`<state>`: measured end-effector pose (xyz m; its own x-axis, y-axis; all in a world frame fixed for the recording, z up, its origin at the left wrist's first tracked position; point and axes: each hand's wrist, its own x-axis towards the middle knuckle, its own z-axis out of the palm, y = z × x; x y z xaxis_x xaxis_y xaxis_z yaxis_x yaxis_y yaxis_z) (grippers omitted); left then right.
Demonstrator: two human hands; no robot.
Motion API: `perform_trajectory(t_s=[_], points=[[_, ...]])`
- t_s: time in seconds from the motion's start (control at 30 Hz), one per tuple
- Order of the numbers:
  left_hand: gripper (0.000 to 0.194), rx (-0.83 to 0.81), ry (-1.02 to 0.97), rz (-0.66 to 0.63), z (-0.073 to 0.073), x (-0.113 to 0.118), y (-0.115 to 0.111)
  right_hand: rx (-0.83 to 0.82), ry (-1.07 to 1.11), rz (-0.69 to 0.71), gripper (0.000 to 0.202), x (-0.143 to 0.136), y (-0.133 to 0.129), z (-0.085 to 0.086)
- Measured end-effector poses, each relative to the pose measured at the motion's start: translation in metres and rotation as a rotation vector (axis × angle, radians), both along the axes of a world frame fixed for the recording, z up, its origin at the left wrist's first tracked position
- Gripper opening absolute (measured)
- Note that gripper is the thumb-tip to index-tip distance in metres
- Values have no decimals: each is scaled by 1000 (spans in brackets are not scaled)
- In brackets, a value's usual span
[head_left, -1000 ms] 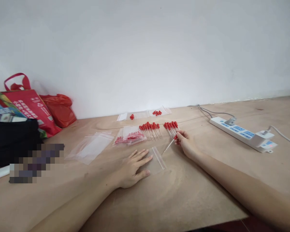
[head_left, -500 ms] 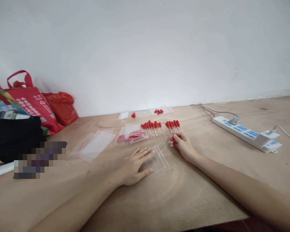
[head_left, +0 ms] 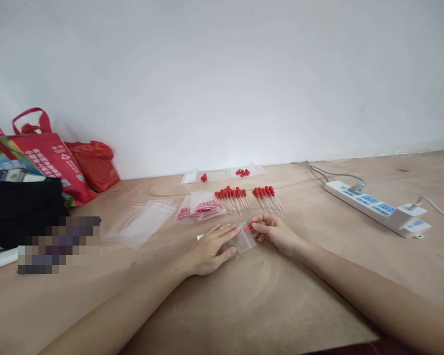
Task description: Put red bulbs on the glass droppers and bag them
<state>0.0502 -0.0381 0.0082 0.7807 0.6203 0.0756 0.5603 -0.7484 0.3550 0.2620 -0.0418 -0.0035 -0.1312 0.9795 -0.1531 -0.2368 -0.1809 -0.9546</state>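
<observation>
A clear zip bag (head_left: 246, 240) lies on the wooden table, partly under my left hand (head_left: 213, 249), which rests flat on it with fingers stretched out. My right hand (head_left: 272, 232) pinches a red-capped dropper (head_left: 248, 227) by its red end at the bag's right edge; its thin part is at the bag's opening, mostly hard to see. Beyond my hands lie two rows of red-capped droppers, a wider one (head_left: 232, 194) and a smaller one (head_left: 267, 196). Left of them sit bags with red-capped pieces inside (head_left: 206, 206).
Flat clear bags (head_left: 144, 224) lie at the left. Loose red caps (head_left: 242, 172) are near the wall. A white power strip (head_left: 370, 201) with cables is at the right. A red shopping bag (head_left: 55, 160) and a black bag (head_left: 25, 212) stand far left.
My right hand has moved left and slightly down, bringing the dropper to the bag, so that its thin part no longer shows clearly. My left hand has shifted slightly.
</observation>
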Motion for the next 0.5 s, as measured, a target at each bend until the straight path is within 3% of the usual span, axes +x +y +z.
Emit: perform_trajectory(t_s=[0.1, 0.23, 0.37, 0.5], points=[[49, -2, 4, -5, 0, 0, 0, -1, -64, 174, 29, 5, 1, -1], [51, -4, -2, -8, -1, 0, 0, 8, 48, 325, 41, 0, -2, -5], [54, 2, -30, 10, 0, -5, -1, 74, 77, 349, 40, -1, 2, -12], [52, -20, -32, 45, 5, -18, -5, 176, -164, 296, 35, 12, 12, -15]])
